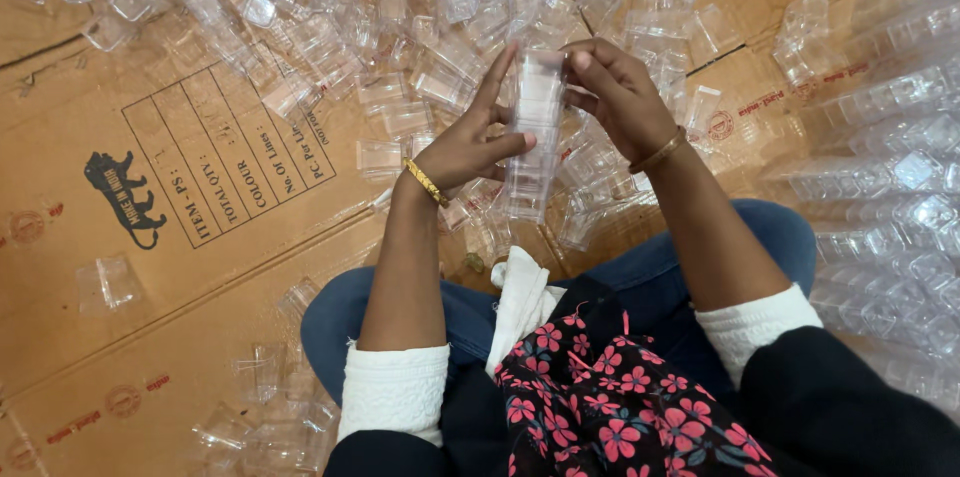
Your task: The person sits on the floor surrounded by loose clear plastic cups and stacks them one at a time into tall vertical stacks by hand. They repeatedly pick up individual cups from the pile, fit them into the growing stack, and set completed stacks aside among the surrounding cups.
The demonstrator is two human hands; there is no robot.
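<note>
Holding a tall stack of clear boxes (533, 132), both left hand (470, 142) and right hand (622, 97) clenched on it; loads of loose boxes (400, 7) at 12 o'clock remain unstacked, we reckon.

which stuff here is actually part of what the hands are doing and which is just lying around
In hand:
- stack of clear plastic boxes, held upright between both hands
- left hand, grip on the stack's side
- right hand, fingers at the stack's top
- loose clear boxes, heaped just beyond the hands

Lying about:
- flattened cardboard
- white cloth on the lap
- finished rows of boxes
</note>
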